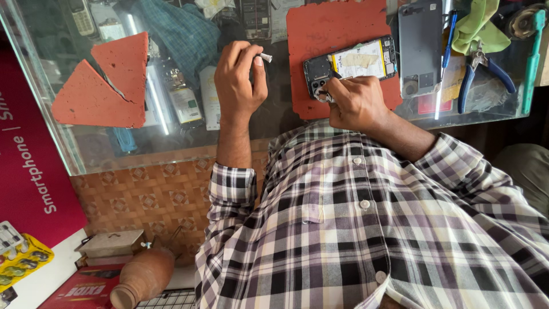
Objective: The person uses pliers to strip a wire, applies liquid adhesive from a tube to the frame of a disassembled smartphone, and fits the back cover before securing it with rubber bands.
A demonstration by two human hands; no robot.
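Head view: opened phone under work on the red mat, glass bench.
Right hand presses its fingers closed at the phone's camera end, apparently steadying it. Left hand is closed around a small white piece, held clear. Phone lies back-open, long axis across the mat, camera end toward the left hand.

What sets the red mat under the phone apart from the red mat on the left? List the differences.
The mat under the phone is one whole slab, while the left mat is split into two pieces by a crack. The mat under the phone bears an opened phone, with the right hand on it. The left mat bears nothing. Both are red, rough-edged and lie on the glass counter.
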